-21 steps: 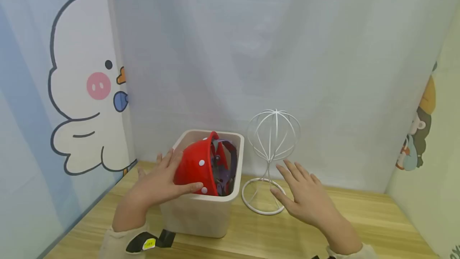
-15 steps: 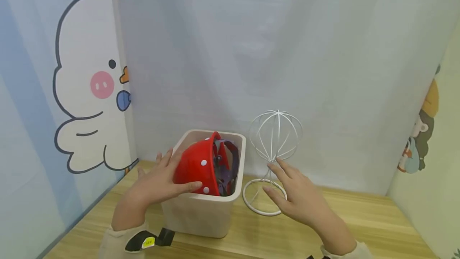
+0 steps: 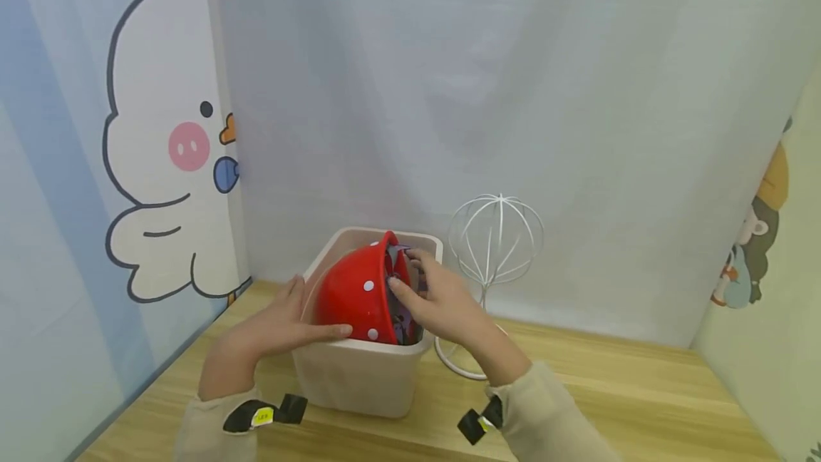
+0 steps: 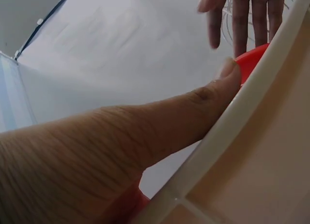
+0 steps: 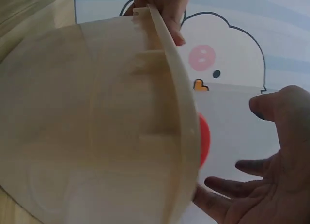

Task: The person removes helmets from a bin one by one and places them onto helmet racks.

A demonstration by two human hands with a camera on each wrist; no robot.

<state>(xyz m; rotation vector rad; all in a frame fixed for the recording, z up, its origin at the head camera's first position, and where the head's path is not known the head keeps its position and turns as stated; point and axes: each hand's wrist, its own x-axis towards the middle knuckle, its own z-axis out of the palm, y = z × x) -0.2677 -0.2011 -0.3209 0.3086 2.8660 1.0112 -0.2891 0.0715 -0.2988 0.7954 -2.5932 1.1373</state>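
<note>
A red helmet (image 3: pixel 353 294) with white dots lies tilted on its side in a cream plastic bin (image 3: pixel 362 380). Its opening faces right, and dark and purple straps show inside. My left hand (image 3: pixel 276 326) rests at the bin's left front corner. The straight thumb lies over the front rim near the helmet, while the fingers are partly hidden at the left side. At the helmet's open side is my right hand (image 3: pixel 445 301), its fingers spread and slightly bent. In the right wrist view, this right hand (image 5: pixel 261 185) shows space between thumb and fingers.
To the right of the bin stands a white wire stand (image 3: pixel 497 241) with a round cage top and ring base, partly behind my right arm. Wooden tabletop (image 3: pixel 609 391) stretches to the right. A grey curtain (image 3: pixel 449 91) hangs behind.
My right hand has moved left from in front of the wire stand to the helmet's open side. My left hand stays at the bin, and the view has shifted slightly.
</note>
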